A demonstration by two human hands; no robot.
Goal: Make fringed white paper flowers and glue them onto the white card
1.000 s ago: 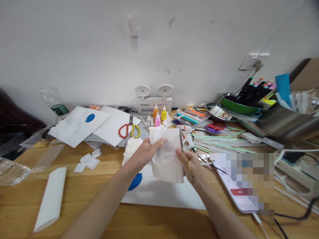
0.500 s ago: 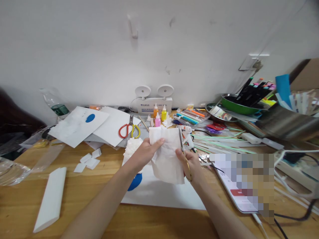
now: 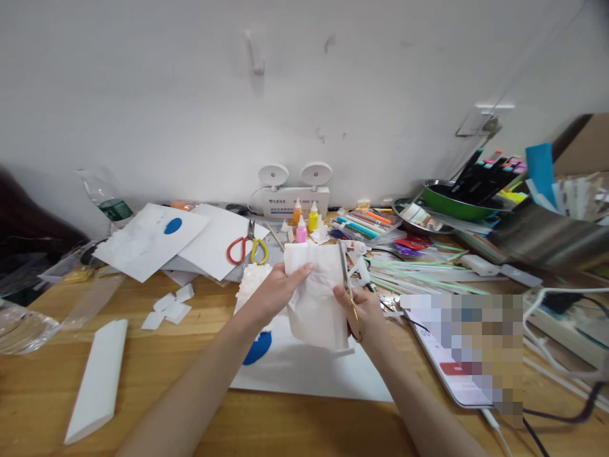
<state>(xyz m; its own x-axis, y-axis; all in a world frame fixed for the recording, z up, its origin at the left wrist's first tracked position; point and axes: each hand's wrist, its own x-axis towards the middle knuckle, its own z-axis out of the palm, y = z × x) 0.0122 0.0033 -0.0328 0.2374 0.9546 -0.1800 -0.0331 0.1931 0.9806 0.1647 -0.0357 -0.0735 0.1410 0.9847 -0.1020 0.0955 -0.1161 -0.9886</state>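
Observation:
Thin white paper (image 3: 316,304) is pinched at its left side by my left hand (image 3: 285,285), thumb on top. My right hand (image 3: 359,308) is closed on scissors with gold handles (image 3: 356,317); their blades run up along the paper's right edge, where a narrow strip hangs at the side. Beneath both hands lies a white sheet (image 3: 314,374) with a blue shape (image 3: 258,348) and a clump of fluffy white bits (image 3: 252,282) on its left part.
Scissors with red and yellow handles (image 3: 247,247), small paint bottles (image 3: 301,230) and a glue gun (image 3: 354,247) lie behind. White squares (image 3: 166,309) and a folded white pack (image 3: 98,381) are left; a phone (image 3: 457,362) is right.
The scissor blades and my right hand have shifted very slightly left along the paper's right edge. A thin strip now stands apart from the paper at its lower right.

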